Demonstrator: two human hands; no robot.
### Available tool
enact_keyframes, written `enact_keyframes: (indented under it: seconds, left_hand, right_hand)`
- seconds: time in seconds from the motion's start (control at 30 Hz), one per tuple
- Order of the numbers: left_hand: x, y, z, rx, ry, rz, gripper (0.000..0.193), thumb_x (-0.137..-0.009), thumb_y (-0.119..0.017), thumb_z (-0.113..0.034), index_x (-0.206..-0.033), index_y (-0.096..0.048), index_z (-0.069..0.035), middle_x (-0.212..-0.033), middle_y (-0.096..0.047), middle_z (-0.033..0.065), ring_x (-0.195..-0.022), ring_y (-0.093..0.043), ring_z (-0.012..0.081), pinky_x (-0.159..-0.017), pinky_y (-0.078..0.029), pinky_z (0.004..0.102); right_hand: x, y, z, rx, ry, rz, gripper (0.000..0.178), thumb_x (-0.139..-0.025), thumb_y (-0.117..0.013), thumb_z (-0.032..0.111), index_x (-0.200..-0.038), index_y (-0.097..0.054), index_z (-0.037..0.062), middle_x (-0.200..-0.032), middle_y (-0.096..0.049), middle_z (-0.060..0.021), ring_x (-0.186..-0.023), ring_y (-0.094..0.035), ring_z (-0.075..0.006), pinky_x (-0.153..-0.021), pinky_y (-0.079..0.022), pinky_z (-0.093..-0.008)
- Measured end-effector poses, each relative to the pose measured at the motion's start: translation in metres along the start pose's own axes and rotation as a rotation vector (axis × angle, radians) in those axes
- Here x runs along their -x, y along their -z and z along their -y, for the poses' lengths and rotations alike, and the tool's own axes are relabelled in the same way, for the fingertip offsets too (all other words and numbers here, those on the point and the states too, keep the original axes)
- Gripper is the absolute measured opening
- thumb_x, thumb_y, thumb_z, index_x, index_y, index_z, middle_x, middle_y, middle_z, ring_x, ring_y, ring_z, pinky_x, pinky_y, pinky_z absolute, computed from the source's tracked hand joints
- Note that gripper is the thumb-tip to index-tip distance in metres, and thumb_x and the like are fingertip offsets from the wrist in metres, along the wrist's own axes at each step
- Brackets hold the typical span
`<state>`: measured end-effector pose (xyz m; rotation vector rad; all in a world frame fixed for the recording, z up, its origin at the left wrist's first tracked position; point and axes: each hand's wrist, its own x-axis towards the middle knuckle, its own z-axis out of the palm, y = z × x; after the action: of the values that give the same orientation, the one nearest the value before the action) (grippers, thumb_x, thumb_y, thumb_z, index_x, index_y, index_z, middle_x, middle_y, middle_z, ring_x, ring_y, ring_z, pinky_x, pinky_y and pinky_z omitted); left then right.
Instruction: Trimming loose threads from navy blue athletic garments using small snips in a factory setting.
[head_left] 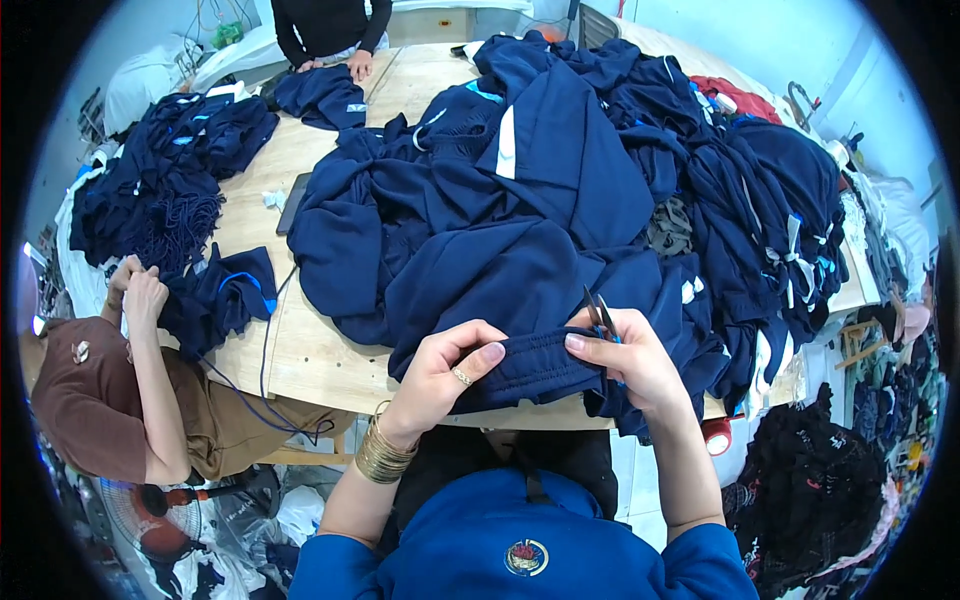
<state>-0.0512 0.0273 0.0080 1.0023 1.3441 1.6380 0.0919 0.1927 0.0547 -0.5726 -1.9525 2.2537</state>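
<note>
Between my hands a navy elastic waistband is stretched at the table's near edge, its stitched gathers facing up. My left hand, with a ring and gold bangles, pinches the band's left end between thumb and fingers. My right hand grips the right end under its thumb. It also holds small scissors, their dark blades pointing up and away from me. The rest of the garment merges into a big heap of navy clothes just beyond my hands.
A person in brown at left handles navy cloth; another in black stands at the far side. A phone-like dark slab and a dark cord lie on the wooden table. A fan stands lower left, black clothes lower right.
</note>
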Motion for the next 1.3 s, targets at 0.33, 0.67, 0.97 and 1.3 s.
enact_keyframes:
  seconds: [0.33, 0.67, 0.97, 1.3]
  left_hand:
    - [-0.012, -0.022, 0.020, 0.404, 0.061, 0.086, 0.013, -0.089, -0.054, -0.013, -0.087, -0.056, -0.001, -0.081, -0.054, -0.0019, -0.075, -0.047, 0.0040, -0.071, -0.038, 0.0177]
    - [-0.012, -0.028, 0.015, 0.259, 0.141, 0.008, 0.013, -0.089, -0.055, -0.013, -0.082, -0.056, -0.001, -0.075, -0.053, -0.0026, -0.070, -0.046, 0.0034, -0.066, -0.039, 0.0177]
    - [-0.013, -0.029, 0.018, 0.246, 0.136, -0.006, 0.014, -0.088, -0.057, -0.012, -0.078, -0.053, -0.003, -0.073, -0.050, -0.0045, -0.068, -0.041, 0.0019, -0.062, -0.035, 0.0165]
    - [-0.014, -0.031, 0.014, 0.210, 0.188, 0.052, 0.017, -0.089, -0.056, -0.014, -0.077, -0.056, -0.002, -0.072, -0.051, -0.0045, -0.068, -0.043, 0.0014, -0.063, -0.036, 0.0163]
  right_hand:
    - [0.005, 0.000, -0.062, -0.284, -0.085, -0.071, 0.013, -0.081, -0.063, 0.020, -0.083, -0.060, 0.0078, -0.064, -0.050, 0.0084, -0.050, -0.035, 0.0018, -0.043, -0.022, -0.0158]
    - [0.016, 0.010, -0.043, 0.456, 0.281, -0.354, 0.017, -0.072, -0.065, 0.007, -0.089, -0.063, 0.0027, -0.076, -0.050, -0.0036, -0.070, -0.051, -0.0125, -0.065, -0.039, -0.0237]
    - [0.032, 0.003, -0.031, 0.544, 0.483, -0.390, 0.020, -0.068, -0.071, -0.002, -0.086, -0.063, 0.0016, -0.069, -0.047, -0.0025, -0.061, -0.049, -0.0119, -0.055, -0.041, -0.0240]
    - [0.017, 0.011, -0.036, 0.369, 0.251, -0.102, 0.010, -0.077, -0.063, 0.006, -0.086, -0.063, 0.0020, -0.073, -0.048, -0.0007, -0.066, -0.046, -0.0088, -0.064, -0.036, -0.0227]
